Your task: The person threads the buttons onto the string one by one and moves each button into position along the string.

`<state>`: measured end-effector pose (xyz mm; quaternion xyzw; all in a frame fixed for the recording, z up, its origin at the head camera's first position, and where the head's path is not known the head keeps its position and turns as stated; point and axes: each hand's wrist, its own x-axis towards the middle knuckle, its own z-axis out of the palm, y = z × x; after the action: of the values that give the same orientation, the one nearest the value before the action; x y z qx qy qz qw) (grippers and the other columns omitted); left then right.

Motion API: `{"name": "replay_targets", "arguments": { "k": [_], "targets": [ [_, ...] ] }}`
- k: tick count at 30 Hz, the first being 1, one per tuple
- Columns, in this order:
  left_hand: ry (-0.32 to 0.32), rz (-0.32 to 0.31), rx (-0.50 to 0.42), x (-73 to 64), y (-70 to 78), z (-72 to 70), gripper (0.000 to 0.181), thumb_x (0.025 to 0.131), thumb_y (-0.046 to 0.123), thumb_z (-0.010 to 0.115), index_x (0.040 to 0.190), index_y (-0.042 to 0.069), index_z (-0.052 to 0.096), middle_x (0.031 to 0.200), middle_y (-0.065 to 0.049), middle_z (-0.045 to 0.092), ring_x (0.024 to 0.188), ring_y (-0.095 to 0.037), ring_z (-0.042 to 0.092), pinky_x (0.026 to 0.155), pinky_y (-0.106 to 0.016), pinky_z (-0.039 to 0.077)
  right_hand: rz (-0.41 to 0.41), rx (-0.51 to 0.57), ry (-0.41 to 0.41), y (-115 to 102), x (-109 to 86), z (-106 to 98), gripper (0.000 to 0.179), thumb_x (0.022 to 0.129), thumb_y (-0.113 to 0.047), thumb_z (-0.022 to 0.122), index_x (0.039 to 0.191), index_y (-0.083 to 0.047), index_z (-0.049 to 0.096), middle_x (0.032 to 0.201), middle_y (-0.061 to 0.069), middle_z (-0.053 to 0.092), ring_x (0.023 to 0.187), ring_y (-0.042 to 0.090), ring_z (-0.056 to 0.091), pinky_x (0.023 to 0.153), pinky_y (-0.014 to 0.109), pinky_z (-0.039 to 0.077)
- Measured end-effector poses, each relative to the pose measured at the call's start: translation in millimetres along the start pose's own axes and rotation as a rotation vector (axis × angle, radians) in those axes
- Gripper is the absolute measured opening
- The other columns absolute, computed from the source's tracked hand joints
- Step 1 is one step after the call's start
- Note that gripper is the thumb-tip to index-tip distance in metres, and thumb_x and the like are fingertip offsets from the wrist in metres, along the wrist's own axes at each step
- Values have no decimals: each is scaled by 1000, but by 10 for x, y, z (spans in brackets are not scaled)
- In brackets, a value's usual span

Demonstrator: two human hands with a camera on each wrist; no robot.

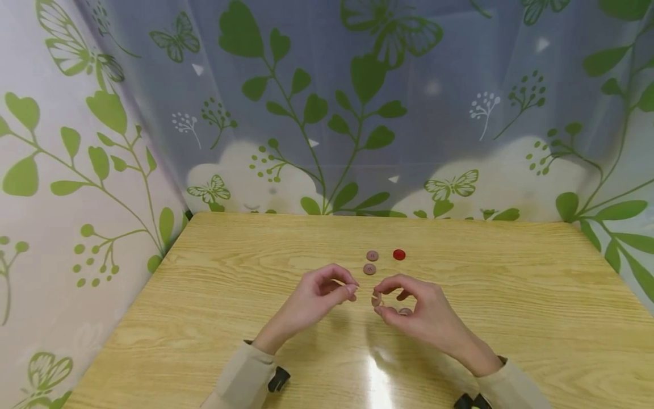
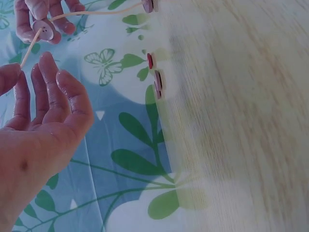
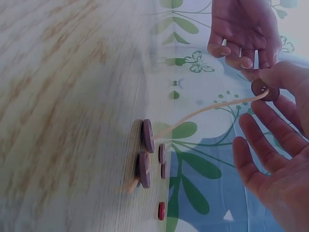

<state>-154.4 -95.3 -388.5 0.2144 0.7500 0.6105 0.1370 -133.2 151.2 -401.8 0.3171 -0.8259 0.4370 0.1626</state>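
My left hand (image 1: 318, 296) pinches the end of a thin pale cord (image 2: 104, 12) between thumb and forefinger. Facing it, my right hand (image 1: 426, 315) grips a dull pink-brown button (image 2: 46, 31) by its edge, with the cord running through a hole in it. From the back of this button the cord droops towards the table, where two more brownish buttons (image 3: 147, 136) stand on edge at its lower stretch. In the head view those are mostly hidden by the right hand; part of one button (image 1: 406, 311) shows below its fingers.
Beyond the hands, two loose pink-brown buttons (image 1: 372, 256) lie on the wood-grain table (image 1: 230, 255). A red button (image 1: 399, 255) is to their right. A patterned curtain (image 1: 327, 142) hangs along the table's far edge.
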Motion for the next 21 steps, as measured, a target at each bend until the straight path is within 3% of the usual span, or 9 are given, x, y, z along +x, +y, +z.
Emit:
{"name": "replay_targets", "arguments": {
  "k": [5, 13, 18, 21],
  "targets": [
    [10, 8, 6, -1, 0, -15, 14, 102, 15, 63, 112, 7, 65, 118, -25, 67, 98, -20, 71, 95, -37, 56, 31, 2, -19, 10, 1, -6, 30, 82, -3, 82, 102, -22, 72, 96, -9, 76, 87, 0, 67, 71, 29, 59],
    [25, 10, 4, -16, -2, -27, 16, 102, 17, 64, 112, 5, 65, 111, -13, 70, 97, -18, 71, 97, -45, 56, 96, 4, -47, 61, -1, -6, 26, 84, -7, 82, 102, -23, 72, 98, -11, 76, 89, 2, 67, 72, 31, 59],
    [24, 11, -1, -18, 5, -42, 15, 102, 17, 63, 112, 5, 65, 111, -13, 70, 96, -16, 71, 98, -49, 56, 123, 6, -62, 78, -1, -10, 25, 85, -8, 82, 101, -24, 72, 98, -11, 76, 90, 8, 70, 73, 32, 60],
    [24, 7, -18, -17, 9, -48, 13, 102, 16, 63, 111, 6, 65, 110, -12, 70, 98, -20, 72, 100, -55, 54, 137, 7, -71, 82, 0, -14, 25, 84, -8, 82, 101, -23, 72, 98, -11, 76, 90, 12, 71, 73, 33, 60]
  ]
}}
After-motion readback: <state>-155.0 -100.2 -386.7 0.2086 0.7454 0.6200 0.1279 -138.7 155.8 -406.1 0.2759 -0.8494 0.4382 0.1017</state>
